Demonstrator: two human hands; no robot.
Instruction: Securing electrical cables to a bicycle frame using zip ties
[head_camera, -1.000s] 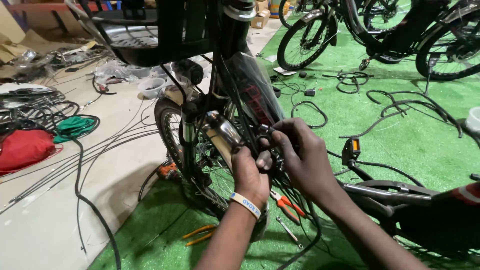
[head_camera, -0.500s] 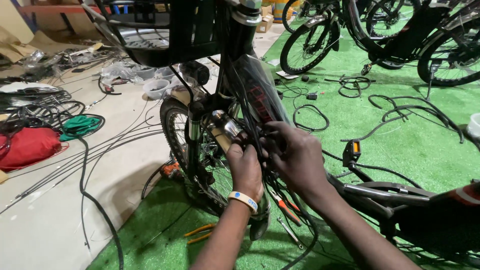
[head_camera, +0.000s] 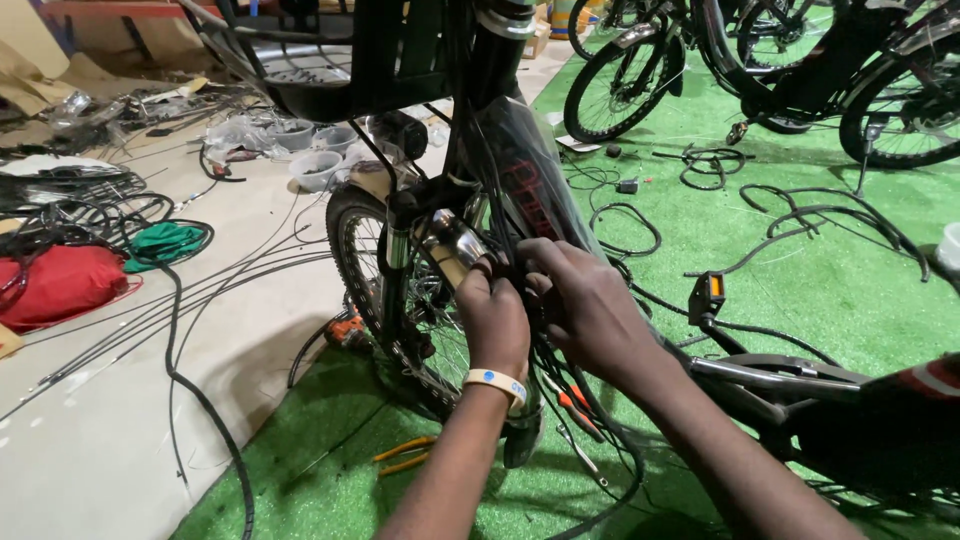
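Observation:
A black bicycle frame, wrapped in clear plastic, stands in front of me on green turf. My left hand, with a pale wristband, grips the cables and a shiny fork part beside the front wheel. My right hand is closed on the bundle of black cables against the down tube. What the fingertips pinch is hidden behind the hands.
Orange-handled pliers lie on the turf below my left arm, and red-handled cutters lie under my right hand. A pedal sticks up at right. Loose black cables, a red bag and several other bicycles surround me.
Both hands have shifted slightly up and left along the frame, staying on the cables. My view has moved a little closer.

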